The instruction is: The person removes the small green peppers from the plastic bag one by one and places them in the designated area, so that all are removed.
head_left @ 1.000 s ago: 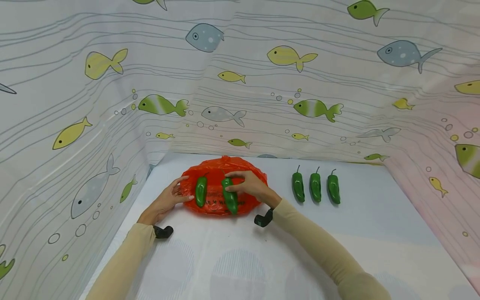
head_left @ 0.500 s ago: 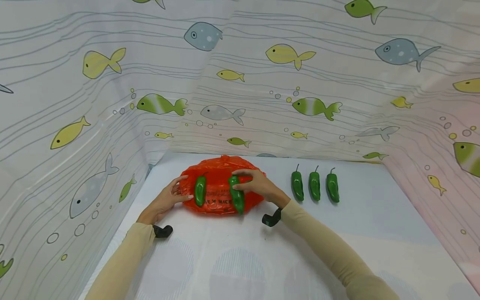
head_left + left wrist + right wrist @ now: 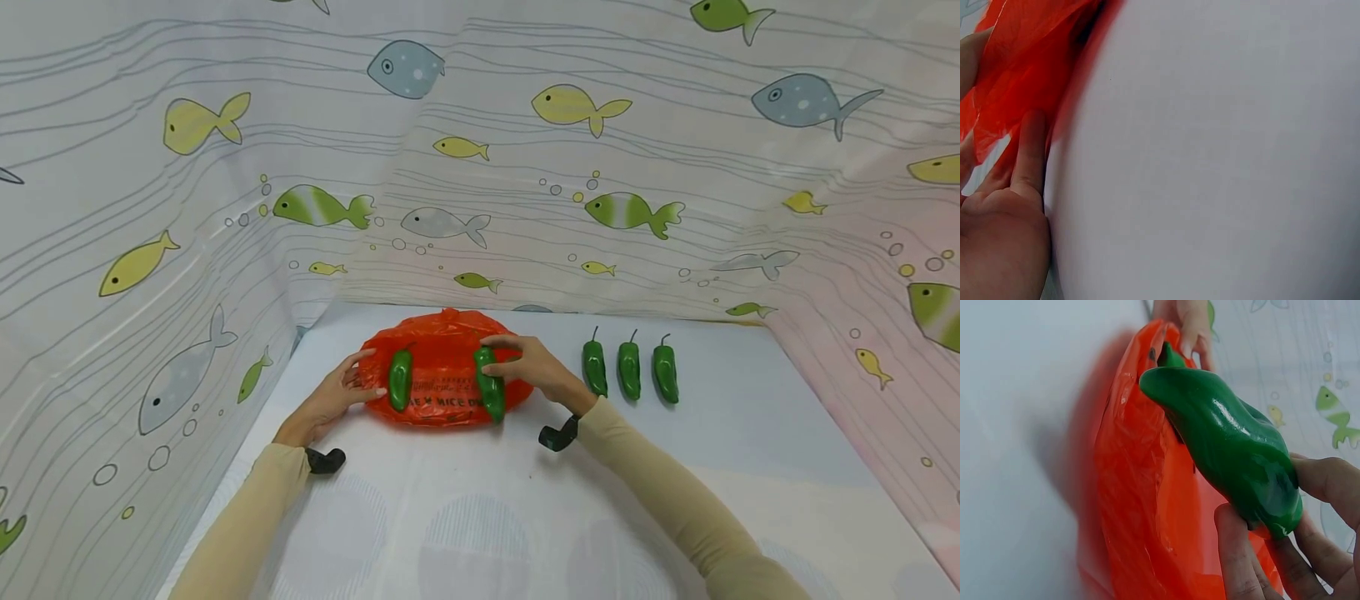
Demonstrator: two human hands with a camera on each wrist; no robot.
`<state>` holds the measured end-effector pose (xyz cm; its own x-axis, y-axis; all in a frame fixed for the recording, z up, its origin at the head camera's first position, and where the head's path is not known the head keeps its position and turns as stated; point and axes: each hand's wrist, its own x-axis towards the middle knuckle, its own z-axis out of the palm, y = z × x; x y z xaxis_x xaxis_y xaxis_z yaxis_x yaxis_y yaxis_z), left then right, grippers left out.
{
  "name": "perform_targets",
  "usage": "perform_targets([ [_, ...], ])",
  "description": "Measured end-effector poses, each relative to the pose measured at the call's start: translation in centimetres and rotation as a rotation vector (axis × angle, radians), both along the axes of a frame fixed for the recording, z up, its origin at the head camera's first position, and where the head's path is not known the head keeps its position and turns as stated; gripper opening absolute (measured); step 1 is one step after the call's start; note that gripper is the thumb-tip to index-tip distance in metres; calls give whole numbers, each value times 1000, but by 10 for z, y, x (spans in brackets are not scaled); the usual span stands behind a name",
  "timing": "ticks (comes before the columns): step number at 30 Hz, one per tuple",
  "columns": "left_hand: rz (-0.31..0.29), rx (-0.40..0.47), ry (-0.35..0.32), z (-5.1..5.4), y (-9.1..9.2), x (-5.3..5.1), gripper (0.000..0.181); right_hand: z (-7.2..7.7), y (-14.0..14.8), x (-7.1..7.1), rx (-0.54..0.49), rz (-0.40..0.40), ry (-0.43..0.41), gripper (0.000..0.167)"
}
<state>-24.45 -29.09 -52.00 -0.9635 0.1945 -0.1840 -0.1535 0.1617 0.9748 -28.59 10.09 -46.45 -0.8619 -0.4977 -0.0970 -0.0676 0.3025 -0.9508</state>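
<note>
A red plastic bag (image 3: 447,396) with dark print lies on the table. My left hand (image 3: 333,400) holds its left edge, thumb in front and other fingers against the film; in the left wrist view a finger (image 3: 1032,144) lies along the red film. One green pepper (image 3: 400,379) lies at the bag's left part, beside the left thumb. With thumb and fingers my right hand (image 3: 534,367) grips another green pepper (image 3: 1229,437) by its stem end, tip pointing down, over the bag's right part. The right fingertips are partly hidden behind that pepper.
Three more green peppers (image 3: 629,371) lie in a row on the white table (image 3: 480,517), right of the bag. Fish-patterned curtains (image 3: 487,183) stand around the back and sides. A black wrist mount (image 3: 558,435) sits at each wrist.
My right hand has moved to the right with the pepper, from the bag's middle to its right part. The left hand, the bag and the other peppers have stayed in place.
</note>
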Motion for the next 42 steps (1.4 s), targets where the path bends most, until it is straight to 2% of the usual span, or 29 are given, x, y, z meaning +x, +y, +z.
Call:
perform_targets([
  [12,10,-2,-16,0,1,0,95,4,17,3,4,-61,-3,55],
  [29,13,-1,-24,3,0,-1,95,8,46,7,-68,-75,-57,57],
  [42,1,-12,-10,2,-2,-1,95,8,79,7,-63,-142,-11,59],
])
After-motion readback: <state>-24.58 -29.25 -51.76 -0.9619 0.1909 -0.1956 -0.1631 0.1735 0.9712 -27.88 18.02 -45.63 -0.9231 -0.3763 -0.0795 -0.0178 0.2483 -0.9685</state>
